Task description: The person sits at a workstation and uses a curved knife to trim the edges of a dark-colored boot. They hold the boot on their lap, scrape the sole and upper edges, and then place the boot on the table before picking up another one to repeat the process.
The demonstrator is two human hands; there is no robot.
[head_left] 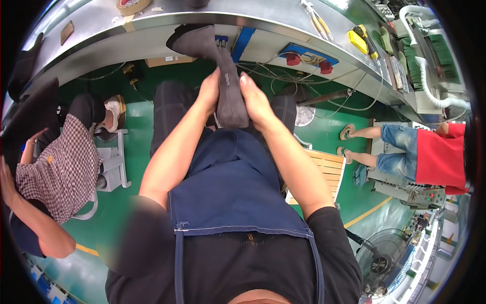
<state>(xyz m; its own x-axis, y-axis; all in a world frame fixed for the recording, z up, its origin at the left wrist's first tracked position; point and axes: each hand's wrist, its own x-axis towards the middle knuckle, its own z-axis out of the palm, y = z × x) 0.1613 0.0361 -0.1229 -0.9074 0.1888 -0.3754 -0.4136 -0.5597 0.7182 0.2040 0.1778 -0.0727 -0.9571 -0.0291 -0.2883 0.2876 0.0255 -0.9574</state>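
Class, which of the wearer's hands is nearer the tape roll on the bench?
Left. In the picture, the left hand is below and right of the tape roll; the right hand is farther right, across the boot.

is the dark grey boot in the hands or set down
Held: the left hand and right hand grip the dark grey boot from opposite sides. Whether it also touches the bench, I cannot tell.

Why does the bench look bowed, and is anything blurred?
Head view: the fisheye lens bends the bench's edge and leaves the corners black; head view: a soft smear blurs the left sleeve, while the boot, left hand and right hand look fairly sharp.
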